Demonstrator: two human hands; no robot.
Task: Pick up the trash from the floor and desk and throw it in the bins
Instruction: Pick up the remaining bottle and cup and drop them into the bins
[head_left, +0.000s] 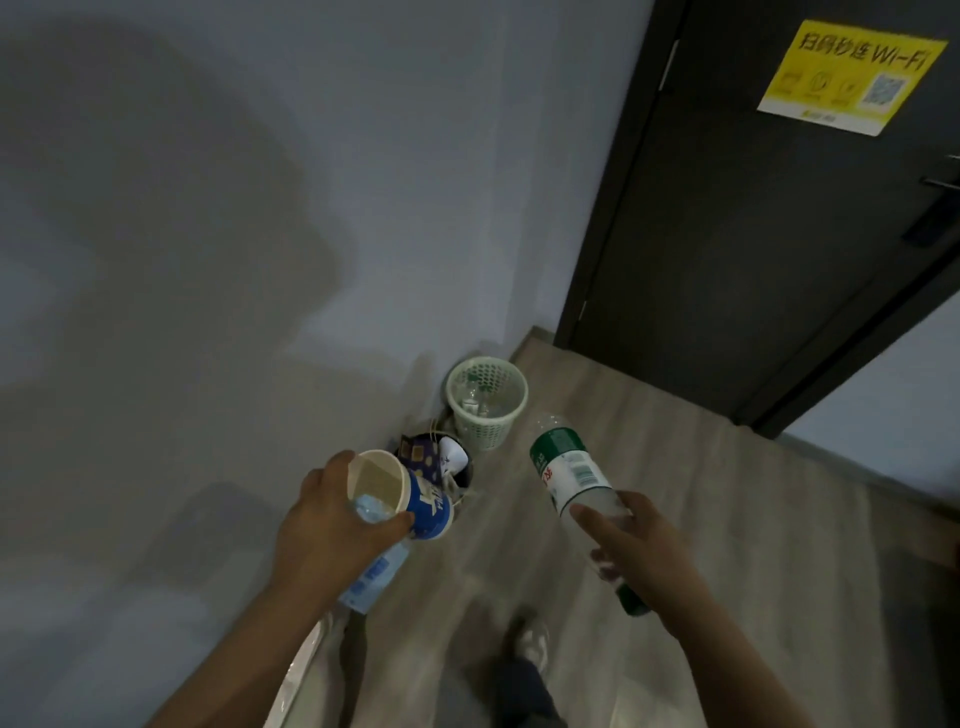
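My left hand (332, 525) grips a blue and white paper cup (415, 499) by its rim, together with a clear bottle with a pale blue label (376, 571) that hangs below the hand. My right hand (644, 556) holds a clear plastic bottle with a green label (566, 467), base pointing away, green cap toward my wrist. A pale green mesh bin (485, 402) stands on the floor by the wall, with clear bottles inside. Just in front of it, behind the cup, is a darker bin (441, 460) filled with blue and white wrappers.
A grey wall runs along the left. A dark door (753, 234) with a yellow Wi-Fi sticker (852, 78) stands at the upper right. The floor (675, 493) is light wood. My shoe (532, 636) shows at the bottom.
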